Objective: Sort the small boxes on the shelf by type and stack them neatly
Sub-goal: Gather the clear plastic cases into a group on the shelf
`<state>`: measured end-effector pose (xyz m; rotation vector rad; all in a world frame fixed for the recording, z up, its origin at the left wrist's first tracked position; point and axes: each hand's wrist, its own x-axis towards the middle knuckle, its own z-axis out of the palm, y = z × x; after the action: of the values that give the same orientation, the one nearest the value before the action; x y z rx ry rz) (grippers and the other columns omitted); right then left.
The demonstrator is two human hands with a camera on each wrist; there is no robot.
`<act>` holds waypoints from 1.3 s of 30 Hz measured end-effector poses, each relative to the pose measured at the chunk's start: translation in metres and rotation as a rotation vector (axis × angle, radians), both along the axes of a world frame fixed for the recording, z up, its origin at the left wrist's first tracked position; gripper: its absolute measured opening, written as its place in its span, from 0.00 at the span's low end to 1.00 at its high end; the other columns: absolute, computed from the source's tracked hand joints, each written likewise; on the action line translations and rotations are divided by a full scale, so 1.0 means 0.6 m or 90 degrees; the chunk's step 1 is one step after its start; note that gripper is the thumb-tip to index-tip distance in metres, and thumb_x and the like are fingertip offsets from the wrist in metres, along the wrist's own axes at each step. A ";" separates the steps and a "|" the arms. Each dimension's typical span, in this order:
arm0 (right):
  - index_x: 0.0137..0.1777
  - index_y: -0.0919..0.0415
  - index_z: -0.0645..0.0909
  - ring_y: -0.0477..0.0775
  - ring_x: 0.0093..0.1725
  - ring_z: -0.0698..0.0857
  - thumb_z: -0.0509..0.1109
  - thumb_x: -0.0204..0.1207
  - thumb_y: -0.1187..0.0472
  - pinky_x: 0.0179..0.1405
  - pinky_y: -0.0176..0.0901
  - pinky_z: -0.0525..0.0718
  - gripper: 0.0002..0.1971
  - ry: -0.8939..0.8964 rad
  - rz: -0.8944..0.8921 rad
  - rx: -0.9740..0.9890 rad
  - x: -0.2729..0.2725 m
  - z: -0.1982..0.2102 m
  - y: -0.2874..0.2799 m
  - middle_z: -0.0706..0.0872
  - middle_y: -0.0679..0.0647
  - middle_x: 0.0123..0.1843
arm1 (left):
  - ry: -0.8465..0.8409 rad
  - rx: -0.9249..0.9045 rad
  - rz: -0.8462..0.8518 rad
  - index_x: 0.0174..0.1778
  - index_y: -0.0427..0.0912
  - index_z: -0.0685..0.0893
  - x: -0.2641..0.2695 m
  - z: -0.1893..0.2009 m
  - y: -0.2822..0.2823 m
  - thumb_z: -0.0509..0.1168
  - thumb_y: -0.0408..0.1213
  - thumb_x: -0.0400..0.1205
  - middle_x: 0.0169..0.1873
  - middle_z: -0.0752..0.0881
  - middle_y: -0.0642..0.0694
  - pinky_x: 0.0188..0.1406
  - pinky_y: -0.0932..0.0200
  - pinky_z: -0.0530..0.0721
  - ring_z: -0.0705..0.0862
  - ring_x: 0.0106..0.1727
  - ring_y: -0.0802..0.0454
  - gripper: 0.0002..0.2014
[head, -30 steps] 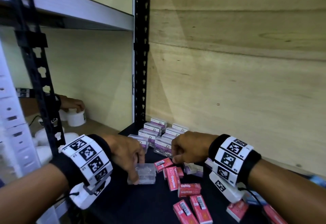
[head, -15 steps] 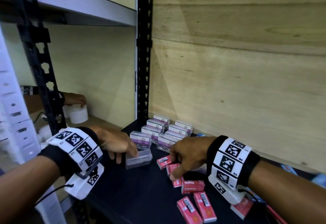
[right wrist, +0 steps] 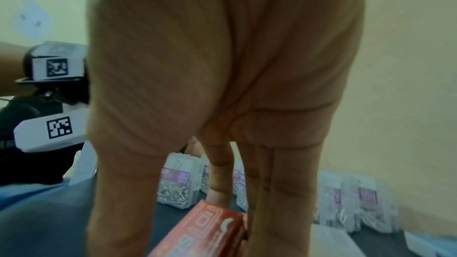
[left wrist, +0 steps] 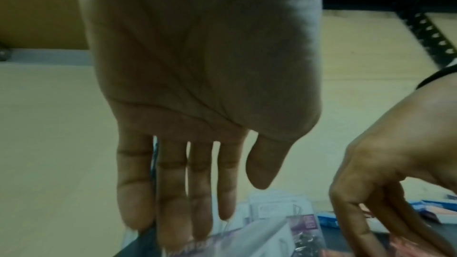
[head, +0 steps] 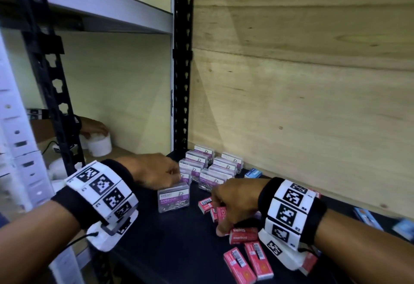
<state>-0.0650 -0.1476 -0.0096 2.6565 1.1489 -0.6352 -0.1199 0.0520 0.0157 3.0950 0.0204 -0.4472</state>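
Small boxes of two kinds lay on the dark shelf (head: pixel 170 239): clear paper-clip boxes (head: pixel 208 167) grouped by the black corner upright (head: pixel 182 82), and red staple boxes (head: pixel 244 235) scattered on the side of that group away from the upright. One clear paper-clip box (head: pixel 173 197) stood apart, just short of the group, its long axis running roughly across the shelf and its label side facing away from the upright. The left hand (head: pixel 156 171) rested flat at the far edge of it, fingers (left wrist: pixel 173 192) straight and relaxed, gripping nothing. The right hand (head: pixel 235 203) was down among the red boxes, its thumb and fingers (right wrist: pixel 284 183) on either side of one red staple box (right wrist: pixel 207 234); this looked like a pinch, though blur hid the contact. That box's long axis seemed to point toward the clear group. By my judgement the sorting was partway done, with the staples being gathered. The next move would call for lifting the red box clear and laying it square on a like one
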 end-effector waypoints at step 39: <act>0.72 0.51 0.74 0.47 0.55 0.78 0.77 0.76 0.53 0.54 0.37 0.76 0.26 -0.111 -0.228 0.080 0.140 0.039 -0.295 0.82 0.46 0.62 | -0.071 0.148 -0.144 0.54 0.48 0.88 0.078 0.002 -0.228 0.66 0.61 0.77 0.52 0.86 0.49 0.44 0.54 0.80 0.84 0.50 0.47 0.21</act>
<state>0.0191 -0.3245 0.0139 2.9848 0.6951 -0.3810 -0.0731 -0.0851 0.0171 3.3624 -0.3043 -0.2934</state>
